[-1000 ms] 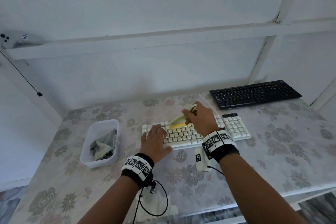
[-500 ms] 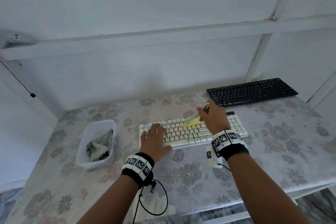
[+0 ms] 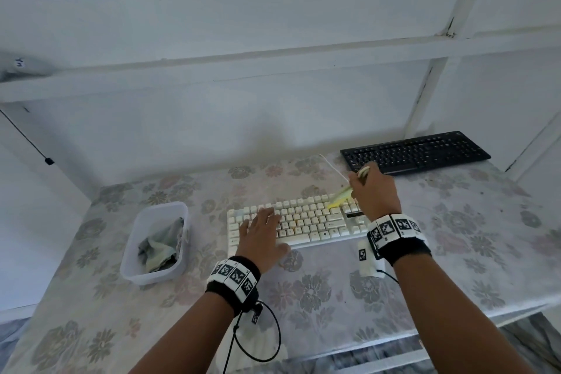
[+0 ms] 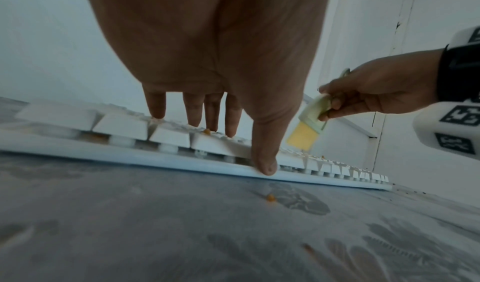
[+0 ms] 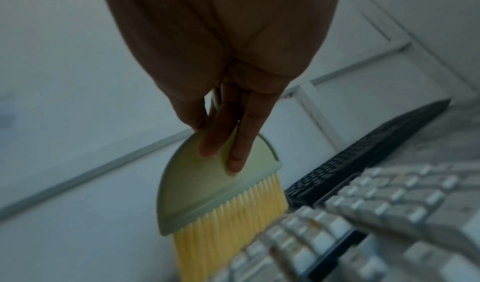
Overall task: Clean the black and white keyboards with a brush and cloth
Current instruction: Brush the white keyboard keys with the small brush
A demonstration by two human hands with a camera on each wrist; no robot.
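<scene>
While the white full-size plastic keyboard [image 3: 299,223] is steadied under the flat, straight-fingered left hand [image 3: 261,235], its right end is swept with the pale green, yellow-bristled brush [image 5: 218,192] gripped in the right hand [image 3: 375,193]. Orange crumbs are seen between its keys, so brushing is judged unfinished. Behind it, the black flat keyboard [image 3: 416,152] lies untouched; left of it, the grey crumpled cloth [image 3: 162,244] waits in a clear plastic tub [image 3: 151,272] on the counter [image 3: 470,252].

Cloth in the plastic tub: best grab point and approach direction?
Pinch the cloth at its raised folds near the middle, coming straight down through the open top of the tub. It lies crumpled below the rim with walls all round, so a side approach looks blocked. The left hand, resting flat on the white keyboard, is nearer; the right hand holds the brush.
</scene>
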